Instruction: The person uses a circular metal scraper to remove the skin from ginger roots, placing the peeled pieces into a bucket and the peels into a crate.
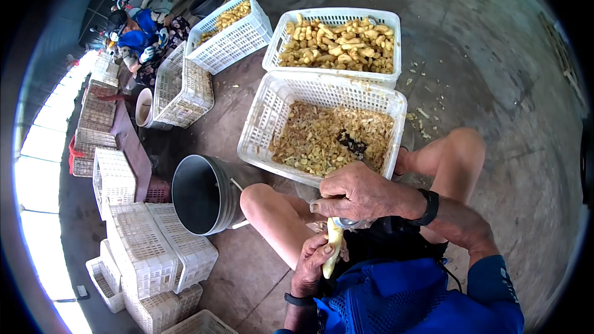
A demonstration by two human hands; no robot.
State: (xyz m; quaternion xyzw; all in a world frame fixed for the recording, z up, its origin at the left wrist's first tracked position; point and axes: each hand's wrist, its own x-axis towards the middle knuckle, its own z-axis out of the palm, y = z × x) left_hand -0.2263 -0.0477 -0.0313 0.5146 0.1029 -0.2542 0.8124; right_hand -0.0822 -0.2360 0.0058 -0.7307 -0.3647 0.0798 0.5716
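My left hand (314,261) is closed around a pale yellow piece of peeled ginger root (334,246), held upright in front of my body. Above it, my right hand (354,190) is closed in a fist, gripping a small shiny metal tool (351,223) that meets the upper end of the ginger. Most of the tool is hidden, so its kind is unclear. Beyond my hands stands a white plastic crate (257,114) with a layer of brownish-yellow peelings (309,139) and a dark clump in it. Behind that, another white crate (396,31) holds many ginger roots (337,43).
A black bucket (185,195) stands beside my left knee. Stacked white crates (142,247) line the left side. Further off, another person (139,40) sits near a ginger-filled crate (232,40) and a pale bucket (145,108). Scraps (424,113) dot the concrete floor.
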